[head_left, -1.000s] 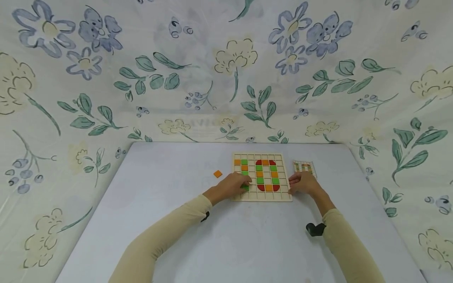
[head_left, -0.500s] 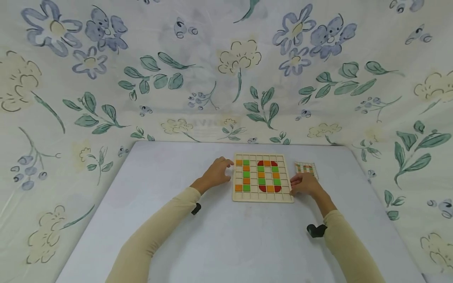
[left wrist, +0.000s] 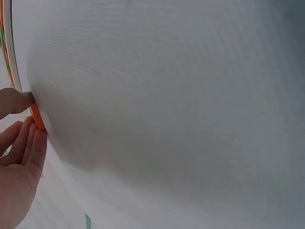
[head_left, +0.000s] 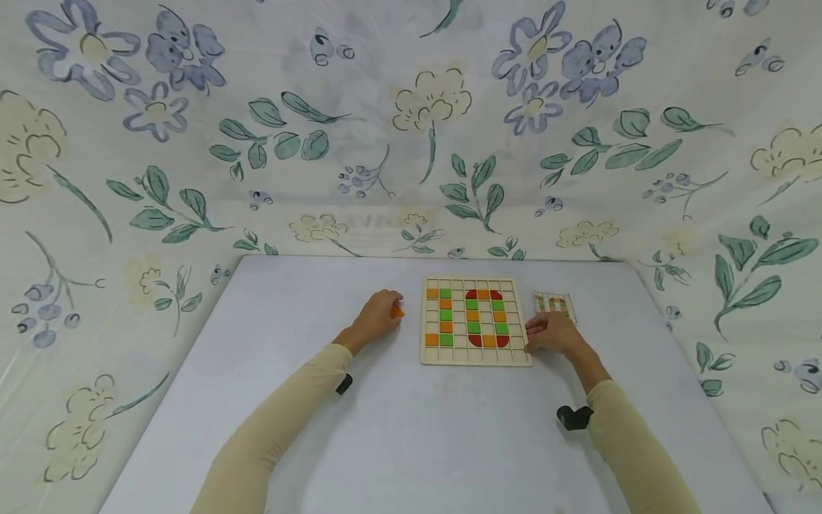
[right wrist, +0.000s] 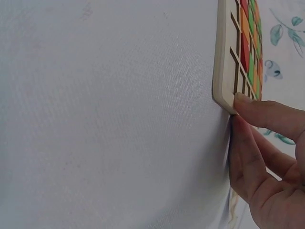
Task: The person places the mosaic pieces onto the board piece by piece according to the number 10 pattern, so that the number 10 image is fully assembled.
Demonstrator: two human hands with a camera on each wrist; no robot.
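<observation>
Left of the board, my left hand pinches a small orange square tile between thumb and fingertips. The left wrist view has that tile edge-on, low against the white tabletop. A pale wooden grid board lies flat, with green, orange and red tiles set in it as a 1 and a 0. My right hand holds the board's near right corner. In the right wrist view, its thumb lies on top of the board and its fingers are against the side edge.
A small printed pattern card lies behind the right hand, partly covered by it. The white table ends at a flower-printed cloth at the back and sides.
My left hand has left the tiles on the board's left side, moved left, and picked up the loose orange tile. The right hand stays at the board's edge.
</observation>
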